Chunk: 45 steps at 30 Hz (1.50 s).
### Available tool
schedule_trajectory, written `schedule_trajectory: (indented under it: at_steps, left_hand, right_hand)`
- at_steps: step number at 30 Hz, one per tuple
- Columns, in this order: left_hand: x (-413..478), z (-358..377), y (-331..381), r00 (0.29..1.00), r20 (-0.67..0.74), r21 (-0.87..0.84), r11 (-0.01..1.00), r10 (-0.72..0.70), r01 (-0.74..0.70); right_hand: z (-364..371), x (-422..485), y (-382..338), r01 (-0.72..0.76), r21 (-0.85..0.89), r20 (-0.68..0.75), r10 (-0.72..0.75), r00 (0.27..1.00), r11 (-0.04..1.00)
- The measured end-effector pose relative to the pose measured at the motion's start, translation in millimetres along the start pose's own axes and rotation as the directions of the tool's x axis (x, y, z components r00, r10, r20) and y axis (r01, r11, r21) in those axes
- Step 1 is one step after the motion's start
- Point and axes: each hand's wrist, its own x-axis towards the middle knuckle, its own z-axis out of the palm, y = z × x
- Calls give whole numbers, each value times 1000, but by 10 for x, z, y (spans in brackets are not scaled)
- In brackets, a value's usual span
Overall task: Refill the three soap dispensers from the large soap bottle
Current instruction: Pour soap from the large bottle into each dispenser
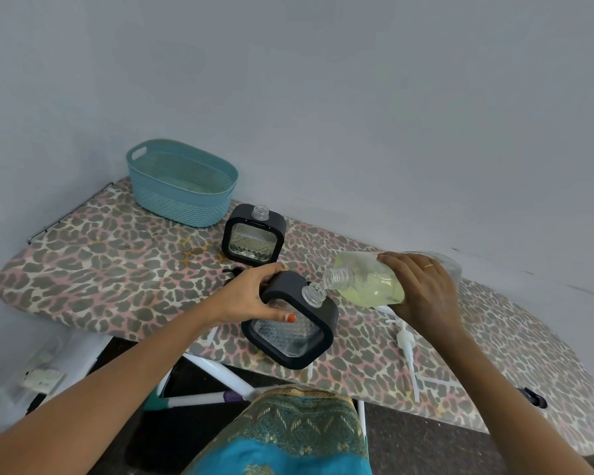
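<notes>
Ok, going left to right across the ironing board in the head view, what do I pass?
First the teal plastic basket, upright black-framed glass dispenser, tilted black-framed glass dispenser, clear large soap bottle of yellowish liquid, right hand.

A tilted soap bottle [374, 286] pours into the near dispenser [297, 341]; another dispenser [253, 236] stands uncapped behind.

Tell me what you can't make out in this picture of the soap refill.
Head view: the far end of the large soap bottle is covered by the right hand.
Head view: the soap level in the held dispenser is unreadable behind the left hand and patterned glass.
Head view: a small dark object behind the left hand is mostly hidden.
</notes>
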Motion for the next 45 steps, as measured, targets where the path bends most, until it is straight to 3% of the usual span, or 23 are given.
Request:
schedule_trajectory:
  at_steps: [45]
  left_hand:
    - [-11,24,-24,998,-66,-17,1000,-13,12]
  right_hand:
    - [-86,81,58,0,-18,-5,-1,1000,1000]
